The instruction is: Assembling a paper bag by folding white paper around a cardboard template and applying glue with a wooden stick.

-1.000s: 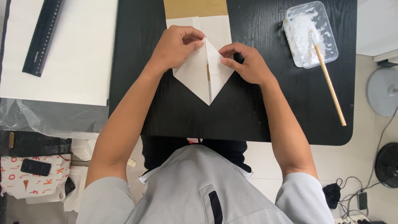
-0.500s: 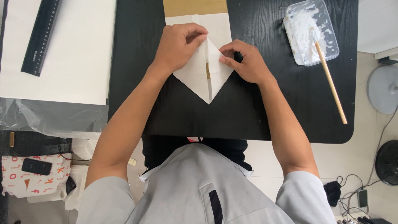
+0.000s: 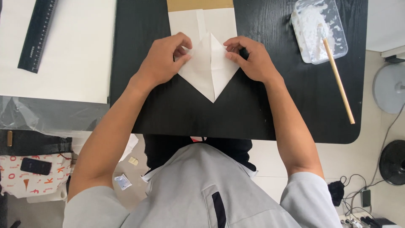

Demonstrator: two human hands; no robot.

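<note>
A white sheet of paper (image 3: 209, 67) lies on the black table (image 3: 177, 109), its near end folded into a downward point with two flaps meeting along a centre crease. My left hand (image 3: 162, 61) pinches the left flap's upper corner between thumb and fingers. My right hand (image 3: 253, 59) grips the right flap's upper corner the same way. Past the folded part, the paper's flat upper section (image 3: 202, 23) runs under a brown strip of card (image 3: 199, 5) at the table's far edge.
A clear plastic tub (image 3: 318, 29) of white paste stands at the far right with a long wooden stick (image 3: 338, 82) leaning out of it. A white board (image 3: 76, 50) with a black ruler (image 3: 37, 36) lies to the left. Cables and a fan base are on the floor at right.
Both hands have shifted from pressing on the flaps to pinching their upper corners. The right hand moved up and outward; the flaps now sit more evenly about the centre crease.
</note>
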